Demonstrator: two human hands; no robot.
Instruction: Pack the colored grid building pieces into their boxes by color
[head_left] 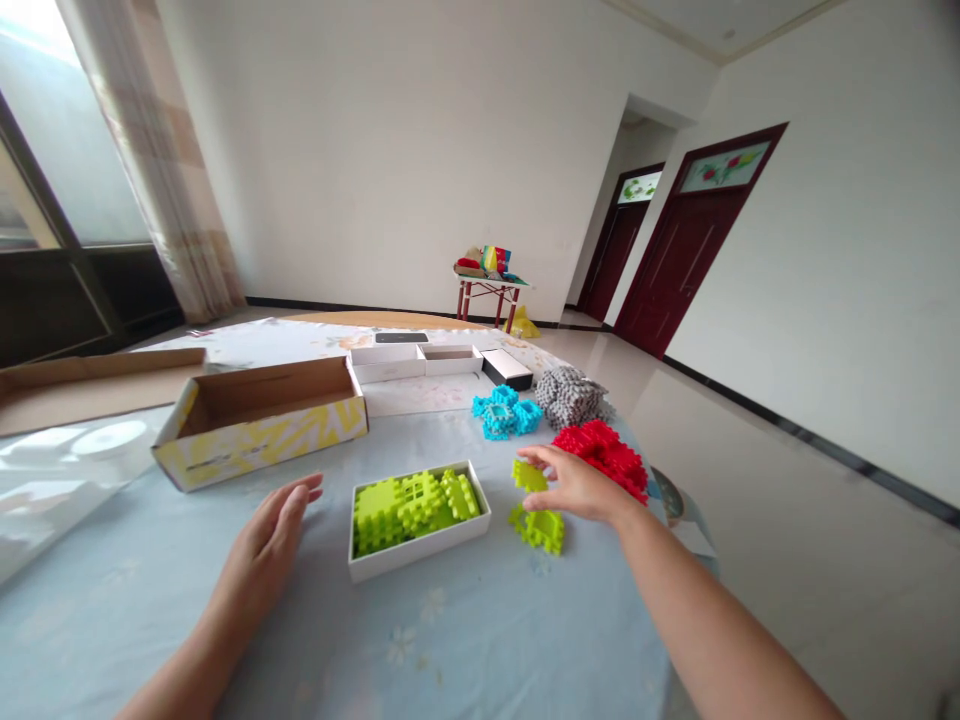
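Note:
A small white tray (420,558) on the light blue tablecloth holds several lime-green interlocking blocks (411,503). My right hand (576,486) reaches over the loose green blocks right of the tray, and its fingers pinch one green block (529,475). More loose green blocks (540,530) lie just under that hand. My left hand (271,535) rests open on the cloth left of the tray, fingers stretched out, holding nothing. Piles of red blocks (609,452), blue blocks (506,412) and grey blocks (570,395) sit behind my right hand.
A yellow-patterned cardboard box (262,435) stands open at the left. White box lids (416,362) and a dark box (507,370) lie farther back. The table edge (675,560) drops off at the right. A small red table (489,290) stands by the far wall.

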